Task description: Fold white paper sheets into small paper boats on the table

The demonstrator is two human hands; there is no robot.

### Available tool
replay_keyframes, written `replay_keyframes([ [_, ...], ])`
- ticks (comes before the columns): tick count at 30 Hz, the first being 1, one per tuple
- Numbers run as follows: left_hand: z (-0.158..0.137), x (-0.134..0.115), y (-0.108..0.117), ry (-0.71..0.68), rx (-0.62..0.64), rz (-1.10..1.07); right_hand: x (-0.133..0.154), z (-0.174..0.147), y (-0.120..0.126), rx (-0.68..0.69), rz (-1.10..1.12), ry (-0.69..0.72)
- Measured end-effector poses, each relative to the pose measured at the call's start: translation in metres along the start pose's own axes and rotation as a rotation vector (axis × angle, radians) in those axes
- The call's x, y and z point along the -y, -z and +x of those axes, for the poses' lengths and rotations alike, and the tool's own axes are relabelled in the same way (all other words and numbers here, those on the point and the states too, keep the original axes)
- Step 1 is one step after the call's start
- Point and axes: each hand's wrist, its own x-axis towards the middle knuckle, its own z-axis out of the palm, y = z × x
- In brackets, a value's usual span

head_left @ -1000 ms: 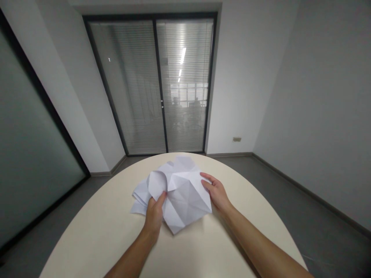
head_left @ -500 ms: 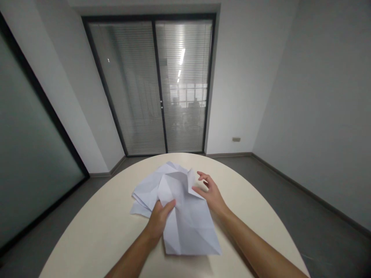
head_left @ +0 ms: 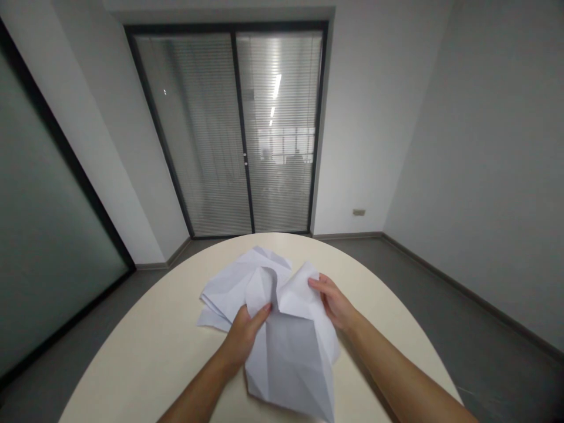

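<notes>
A creased white sheet of paper (head_left: 293, 346) is held between my two hands above the table, its lower part hanging toward me. My left hand (head_left: 247, 332) pinches its left side, thumb on top. At the upper right, my right hand (head_left: 332, 299) grips a folded-over flap of the same sheet between thumb and fingers. Behind and to the left, more creased white sheets (head_left: 229, 282) lie on the table in an overlapping pile. The held sheet covers part of that pile.
The round cream table (head_left: 163, 352) has its curved far edge near a glass door with blinds (head_left: 277, 176). White walls stand on both sides, with a wall socket (head_left: 359, 212) low on the far wall. A frosted glass panel (head_left: 48, 235) is at left.
My right hand has closed on the sheet's upper right part and pulled it right, folding a flap over. The sheet's lower edge has swung toward me. My left hand keeps its hold.
</notes>
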Motion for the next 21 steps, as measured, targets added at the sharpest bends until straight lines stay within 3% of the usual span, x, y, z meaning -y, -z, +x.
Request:
replay_keyframes([
  [7, 0.0, 0.006, -0.002, -0.005, -0.107, 0.024, 0.005, 0.002, 0.018, -0.111, -0.049, 0.064],
  [13, -0.009, 0.003, 0.001, -0.086, -0.154, 0.013, 0.002, -0.004, 0.014, -0.144, -0.012, 0.175],
  [17, -0.01, -0.008, 0.012, -0.149, -0.256, 0.074, 0.0, -0.004, 0.018, -0.319, -0.043, 0.202],
  [21, -0.009, -0.018, 0.032, -0.118, -0.353, 0.134, -0.001, 0.001, 0.033, -0.497, -0.143, 0.179],
])
